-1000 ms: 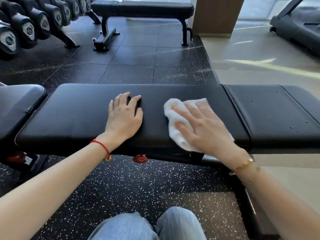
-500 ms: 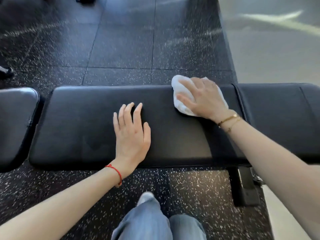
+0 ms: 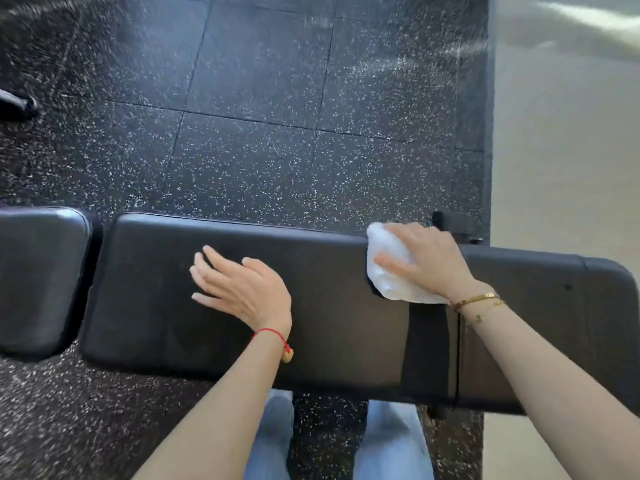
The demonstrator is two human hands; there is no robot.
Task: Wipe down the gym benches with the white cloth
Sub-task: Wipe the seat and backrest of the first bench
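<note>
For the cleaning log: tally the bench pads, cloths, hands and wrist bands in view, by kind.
Bench pads: 3, long pad, left pad, right pad
White cloth: 1
Hands: 2, left hand, right hand
Red string bracelet: 1
Gold bracelets: 2
Total: 9

speckled rubber floor tiles (image 3: 263,174) | pale smooth floor (image 3: 561,174) | jeans (image 3: 391,441)
</note>
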